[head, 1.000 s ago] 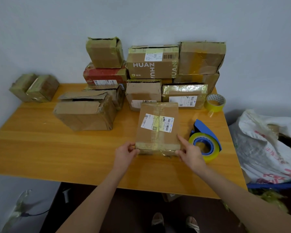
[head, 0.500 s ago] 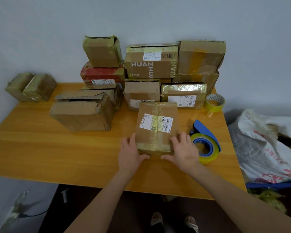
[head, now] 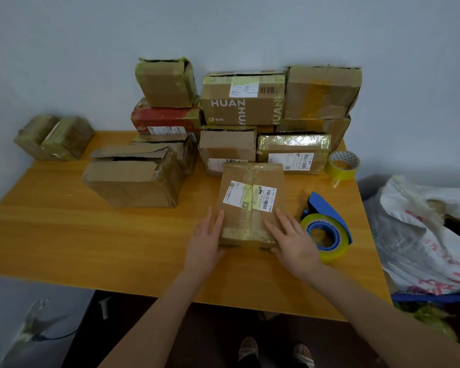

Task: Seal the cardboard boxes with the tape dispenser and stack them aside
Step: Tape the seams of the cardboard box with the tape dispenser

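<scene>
A taped cardboard box with a white shipping label lies flat on the wooden table, in front of me. My left hand lies flat against its near left corner, fingers stretched forward. My right hand rests palm down on its near right corner. Neither hand grips anything. Just right of my right hand lies the blue tape dispenser with a yellow tape roll in it.
A stack of several sealed boxes stands along the wall behind. A box with loose flaps sits to the left. Two small boxes lie far left. A spare yellow tape roll stands back right. A white sack lies beside the table.
Both hands have slid from the box's near edge up onto its near corners and flattened there. The box has stayed in place.
</scene>
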### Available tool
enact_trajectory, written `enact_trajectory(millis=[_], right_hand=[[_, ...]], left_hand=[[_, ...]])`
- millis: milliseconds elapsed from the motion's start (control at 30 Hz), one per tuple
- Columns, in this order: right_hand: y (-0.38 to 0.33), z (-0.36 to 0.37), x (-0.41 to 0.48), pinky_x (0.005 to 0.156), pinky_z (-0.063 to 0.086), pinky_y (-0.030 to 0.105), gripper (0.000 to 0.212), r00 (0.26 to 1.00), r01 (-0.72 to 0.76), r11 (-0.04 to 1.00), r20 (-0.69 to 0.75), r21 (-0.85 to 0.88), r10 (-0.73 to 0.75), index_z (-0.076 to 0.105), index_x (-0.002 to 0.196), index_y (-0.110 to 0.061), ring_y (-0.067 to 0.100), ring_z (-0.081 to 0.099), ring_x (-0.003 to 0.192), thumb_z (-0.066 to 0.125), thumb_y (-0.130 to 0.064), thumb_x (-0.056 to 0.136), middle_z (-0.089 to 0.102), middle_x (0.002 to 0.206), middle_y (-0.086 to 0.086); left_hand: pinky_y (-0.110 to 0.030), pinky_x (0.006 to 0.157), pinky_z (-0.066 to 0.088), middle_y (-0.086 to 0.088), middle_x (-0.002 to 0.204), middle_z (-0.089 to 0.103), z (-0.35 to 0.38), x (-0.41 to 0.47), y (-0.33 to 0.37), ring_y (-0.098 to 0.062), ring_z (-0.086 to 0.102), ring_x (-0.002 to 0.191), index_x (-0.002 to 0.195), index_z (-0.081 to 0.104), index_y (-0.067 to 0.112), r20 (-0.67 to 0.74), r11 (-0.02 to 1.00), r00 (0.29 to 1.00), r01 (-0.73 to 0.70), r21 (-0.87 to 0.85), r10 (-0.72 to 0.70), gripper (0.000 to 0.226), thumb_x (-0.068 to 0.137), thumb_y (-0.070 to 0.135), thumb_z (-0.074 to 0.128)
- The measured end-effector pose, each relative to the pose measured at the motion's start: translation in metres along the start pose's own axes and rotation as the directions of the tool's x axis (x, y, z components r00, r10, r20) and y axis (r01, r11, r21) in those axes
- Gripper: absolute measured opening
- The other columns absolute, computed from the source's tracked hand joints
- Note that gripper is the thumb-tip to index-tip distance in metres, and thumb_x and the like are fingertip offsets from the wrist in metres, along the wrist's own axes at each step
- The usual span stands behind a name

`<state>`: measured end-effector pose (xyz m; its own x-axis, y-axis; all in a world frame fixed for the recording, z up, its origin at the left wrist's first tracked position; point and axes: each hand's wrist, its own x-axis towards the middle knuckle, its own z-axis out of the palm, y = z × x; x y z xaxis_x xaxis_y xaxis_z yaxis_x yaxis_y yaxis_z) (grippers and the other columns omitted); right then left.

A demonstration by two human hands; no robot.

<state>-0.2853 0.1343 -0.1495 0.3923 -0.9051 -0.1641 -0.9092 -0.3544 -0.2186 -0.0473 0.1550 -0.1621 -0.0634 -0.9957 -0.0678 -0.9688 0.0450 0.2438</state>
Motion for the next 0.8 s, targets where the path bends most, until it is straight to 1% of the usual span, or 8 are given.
enact_trajectory(millis=[67,133,233,400,533,633,700,800], right_hand=[[-0.010,0.003,-0.002,0.120,0.001,0.039,0.076,0.999,0.040,0.995,-0.026,-0.086,-0.043,0.003,0.156,-0.027,0.028,-0.015,0.148,0.050,-0.043,0.097,-0.015,0.162,0.004],[-0.017,0.008,-0.003,0.117,-0.010,0.039,0.079,0.996,0.086,0.989,0.018,-0.118,-0.085,-0.004,0.155,-0.027,0.027,-0.027,0.142,0.048,-0.044,0.098,-0.022,0.159,0.004],[-0.019,0.014,-0.005,0.119,-0.005,0.040,0.082,0.993,0.078,0.989,0.102,-0.126,-0.065,-0.012,0.153,-0.031,0.024,-0.031,0.140,0.048,-0.040,0.098,-0.030,0.153,0.002],[-0.021,0.012,-0.003,0.122,0.010,0.044,0.085,0.989,0.038,0.996,0.145,-0.083,-0.026,-0.013,0.152,-0.035,0.024,-0.030,0.143,0.052,-0.038,0.097,-0.032,0.154,0.000],[-0.016,0.010,-0.004,0.121,0.004,0.045,0.079,0.988,0.072,0.994,0.140,-0.086,-0.059,-0.009,0.153,-0.036,0.022,-0.032,0.141,0.047,-0.045,0.098,-0.030,0.155,-0.001],[-0.015,0.006,-0.002,0.120,0.010,0.045,0.076,0.987,0.077,0.996,0.146,-0.050,-0.069,0.000,0.154,-0.036,0.022,-0.022,0.147,0.047,-0.049,0.097,-0.024,0.158,-0.004],[-0.014,-0.005,0.001,0.117,0.025,0.042,0.064,0.996,0.055,0.998,0.064,0.019,-0.057,0.020,0.153,-0.033,0.022,0.002,0.150,0.047,-0.050,0.097,0.001,0.163,-0.001],[-0.008,-0.022,0.007,0.103,0.043,0.035,0.060,0.967,-0.183,0.957,-0.132,0.224,0.216,0.035,0.146,-0.021,0.022,0.039,0.131,0.056,-0.042,0.094,0.035,0.146,0.005]], left_hand=[[-0.039,0.120,0.001,0.000,0.159,-0.013,0.004,-0.004,0.014,-0.020,-0.009,0.147,0.147,-0.018,0.022,-0.035,0.986,0.994,-0.098,0.137,0.104,0.106,0.085,0.033,0.067],[-0.042,0.119,-0.008,0.000,0.160,-0.013,0.009,-0.006,0.027,-0.018,-0.016,0.146,0.150,-0.014,0.023,0.023,0.965,0.984,-0.177,0.196,0.175,0.099,0.087,0.035,0.061],[-0.045,0.117,-0.012,-0.002,0.160,-0.015,0.013,-0.004,0.037,-0.022,-0.013,0.148,0.152,-0.010,0.028,0.114,0.951,0.979,-0.192,0.244,0.169,0.095,0.087,0.037,0.059],[-0.043,0.114,-0.016,-0.001,0.159,-0.014,0.014,-0.004,0.036,-0.022,-0.010,0.148,0.153,-0.004,0.030,0.095,0.959,0.982,-0.181,0.218,0.164,0.090,0.087,0.042,0.055],[-0.041,0.116,-0.013,0.004,0.157,-0.013,0.016,-0.002,0.034,-0.019,-0.009,0.148,0.153,0.003,0.030,0.078,0.966,0.984,-0.172,0.191,0.160,0.066,0.097,0.057,0.022],[-0.040,0.119,-0.004,0.004,0.161,0.001,0.012,0.001,0.034,-0.017,-0.002,0.149,0.153,0.011,0.031,0.060,0.972,0.985,-0.169,0.164,0.161,0.059,0.099,0.055,0.013],[-0.037,0.118,0.011,0.005,0.160,0.016,0.004,0.006,0.031,-0.017,0.014,0.147,0.151,0.024,0.029,-0.007,0.988,0.988,-0.153,0.023,0.153,0.053,0.102,0.048,0.025],[-0.034,0.111,0.031,-0.003,0.152,0.033,-0.014,0.015,0.025,-0.019,0.034,0.137,0.148,0.031,0.017,-0.144,0.949,0.982,0.073,-0.308,-0.122,0.060,0.096,0.035,0.054]])
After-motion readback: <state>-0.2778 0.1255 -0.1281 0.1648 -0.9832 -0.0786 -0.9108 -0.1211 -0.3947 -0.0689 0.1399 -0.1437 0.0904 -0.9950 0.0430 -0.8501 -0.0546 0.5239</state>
